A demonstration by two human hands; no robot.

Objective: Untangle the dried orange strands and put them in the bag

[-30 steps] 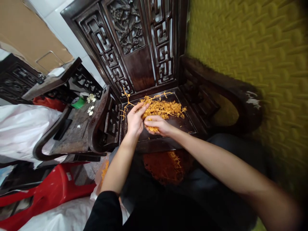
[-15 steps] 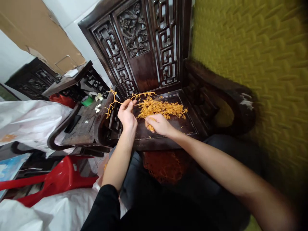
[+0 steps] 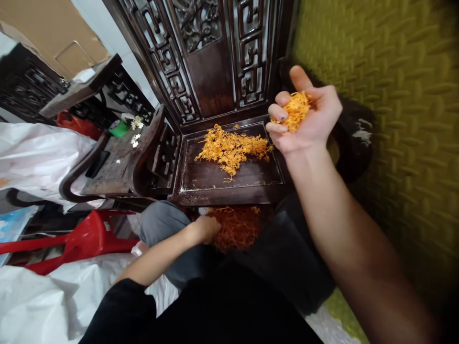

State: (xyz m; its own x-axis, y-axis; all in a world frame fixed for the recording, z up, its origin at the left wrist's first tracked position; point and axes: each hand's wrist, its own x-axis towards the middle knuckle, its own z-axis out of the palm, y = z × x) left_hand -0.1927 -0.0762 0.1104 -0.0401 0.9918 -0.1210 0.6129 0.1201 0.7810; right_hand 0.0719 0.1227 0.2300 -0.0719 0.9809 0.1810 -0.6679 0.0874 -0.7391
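Observation:
My right hand (image 3: 315,117) is raised over the right side of the chair, palm up. Its fingers are curled round a clump of small orange stringy pieces (image 3: 298,111), with the thumb held away. A loose heap of orange branching sprigs (image 3: 233,145) lies on the dark wooden chair seat (image 3: 254,177). Low in front of the seat, my left hand (image 3: 207,228) is beside a tangled mass of reddish-orange stems (image 3: 238,229) between my knees. Its fingers point down and are mostly hidden, so whether they hold anything does not show.
The chair's carved back (image 3: 211,81) stands behind the seat. To the left are a small wooden table (image 3: 111,174) with a green tape roll (image 3: 119,128), a red plastic stool (image 3: 91,236) and white sacks (image 3: 82,291). A yellow-green textured surface (image 3: 394,71) is at right.
My right hand has lifted up and right from the heap with its clump. My left hand has dropped below the seat edge; the bare branched stem it held is out of sight. The view has shifted.

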